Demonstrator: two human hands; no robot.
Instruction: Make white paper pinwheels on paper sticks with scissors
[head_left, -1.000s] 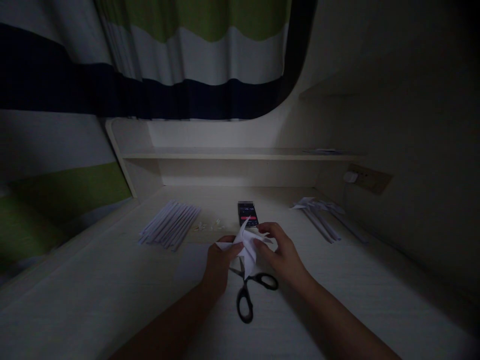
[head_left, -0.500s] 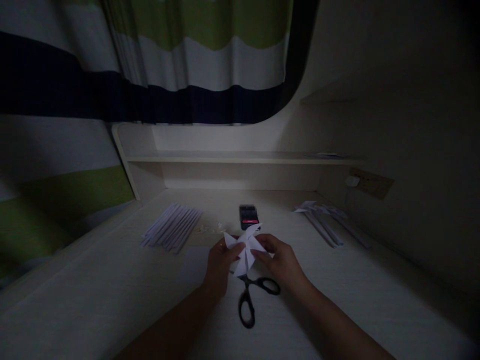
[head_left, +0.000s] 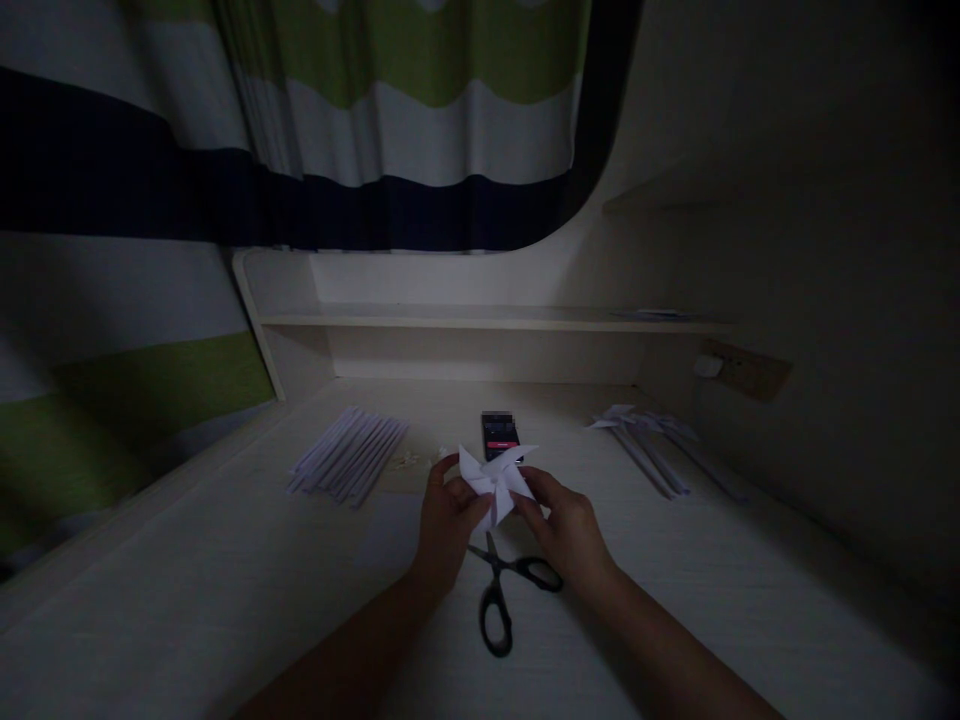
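A white paper pinwheel (head_left: 498,480) with pointed, folded blades is held up over the desk between both hands. My left hand (head_left: 445,520) pinches its left side, thumb in front and fingers behind. On its right side, my right hand (head_left: 564,518) grips a blade between thumb and fingers. Just below the pinwheel, black-handled scissors (head_left: 501,572) lie on the desk with their blades apart. To the left of my left hand lies a flat square of white paper (head_left: 388,530), partly hidden by that hand.
Rolled white paper sticks (head_left: 349,455) lie in a row at the left. Small pale bits (head_left: 406,460) lie beside them. A phone (head_left: 500,436) rests behind the pinwheel. Several pinwheels on sticks (head_left: 645,445) lie at the right. A shelf (head_left: 480,318) spans the back.
The pinwheel has turned and tilted in my hands, and my left fingers have shifted up along its left side. More of the scissors' blades now shows. The view has moved slightly.
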